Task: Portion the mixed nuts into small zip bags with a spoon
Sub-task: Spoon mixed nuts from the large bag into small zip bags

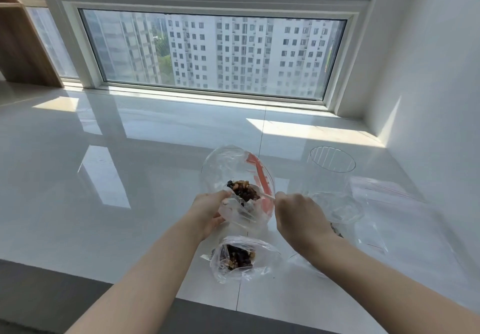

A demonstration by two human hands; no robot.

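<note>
nuts (244,191) in bag (233,167) on glossy white sill (130,152) below window (213,53).

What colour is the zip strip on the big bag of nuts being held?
Red-orange, on the big bag the left hand holds; the head view shows it.

Spoon (267,196): only a short pale length shows; its bowl is lost among nuts and film, its grip end hidden inside the right hand (298,217). Both forearms cut off by bottom edge.
</note>
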